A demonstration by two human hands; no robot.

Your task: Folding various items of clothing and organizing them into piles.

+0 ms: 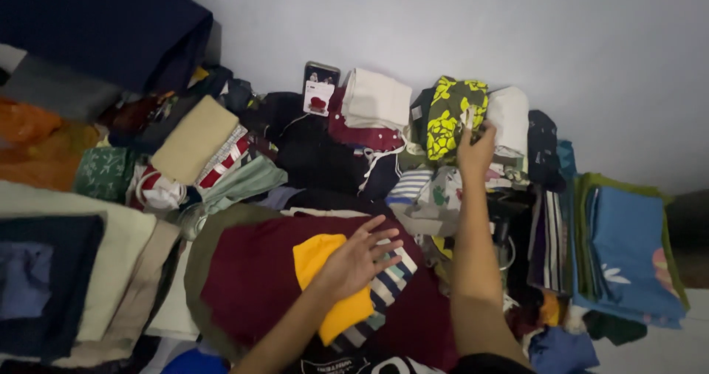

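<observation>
The left hand (360, 259) is laid flat, fingers spread open, on a soft yellow cloth (325, 285) that is folded into a rough rectangle. A striped garment (388, 289) lies just beside it, and both are spread over a wide maroon fabric (255, 278). The right hand (475, 152) is stretched far ahead to a folded green cloth with a yellow leaf print (450, 115), and its fingers are closed on the edge of that cloth. A small upright card package (320, 87), white with a red shape, is propped against the wall (443, 19) behind the heap. Neatly folded blue cloths (628, 248) are stacked at the right.
</observation>
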